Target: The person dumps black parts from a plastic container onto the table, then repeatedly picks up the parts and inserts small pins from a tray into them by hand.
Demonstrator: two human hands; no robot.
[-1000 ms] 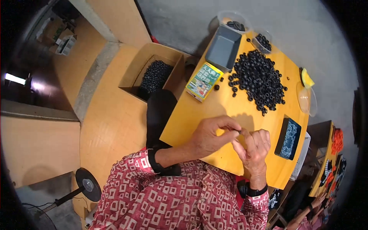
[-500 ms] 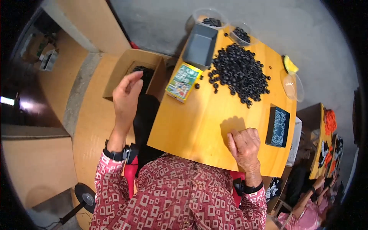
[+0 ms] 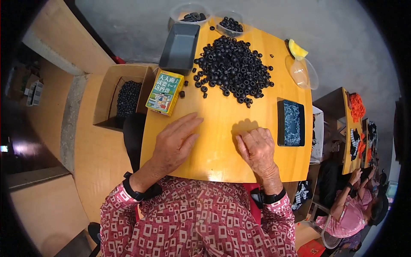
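My left hand (image 3: 173,141) is over the near left part of the yellow table (image 3: 214,158), its fingers stretched out and nothing in them. To its right, my right hand (image 3: 258,150) hovers or rests by the near edge with fingers curled inward; whatever they may hold is hidden. Beyond both hands lies a heap of small black ring-shaped parts (image 3: 235,66), with a few loose ones at its left side. Nearest my left hand stands a yellow and green printed box (image 3: 165,93). A black tray (image 3: 280,124) of small pale-glinting pieces lies to the right of my right hand.
A grey empty tray (image 3: 180,47) and two clear tubs of black parts, one round tub (image 3: 190,8) and another (image 3: 229,23), line the far edge. An open cardboard box (image 3: 102,103) of black rings sits left. At right are a clear dish (image 3: 302,73) and a person in pink (image 3: 342,214).
My left hand has come from above the cardboard box to over the table, fingers still outstretched. My right hand keeps its curled pose. The whole view has shifted, showing the cardboard box's contents more fully.
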